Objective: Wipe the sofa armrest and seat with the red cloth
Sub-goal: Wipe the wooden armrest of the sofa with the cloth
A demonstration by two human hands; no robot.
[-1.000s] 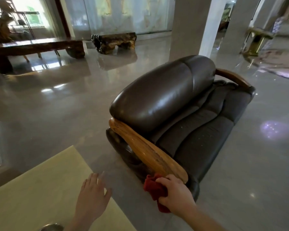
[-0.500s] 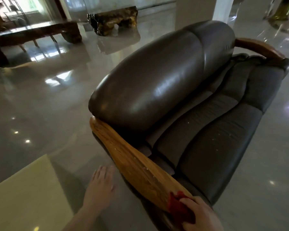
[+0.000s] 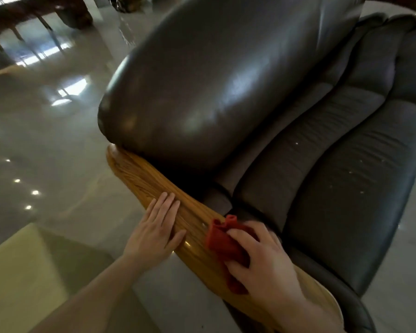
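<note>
A dark leather sofa fills the view, with a rounded glossy backrest [image 3: 214, 87] and a grey ribbed seat [image 3: 341, 179] dotted with pale specks. Its near armrest [image 3: 139, 174] is a long light wooden board running from upper left to lower right. My right hand [image 3: 262, 263] presses the bunched red cloth [image 3: 222, 239] onto the armrest's lower part. My left hand [image 3: 156, 227] lies flat on the wood just left of the cloth, fingers together and holding nothing.
Glossy grey floor [image 3: 46, 145] spreads left of the sofa. A pale yellow tabletop corner [image 3: 17, 272] sits at lower left, close to the armrest. A dark wooden bench [image 3: 34, 13] stands at top left. The sofa's far wooden armrest [image 3: 404, 3] shows at top right.
The view has closed in on the sofa. My left hand rose from the yellow table onto the wooden armrest. My right hand slid the cloth from the armrest's tip up along the wood.
</note>
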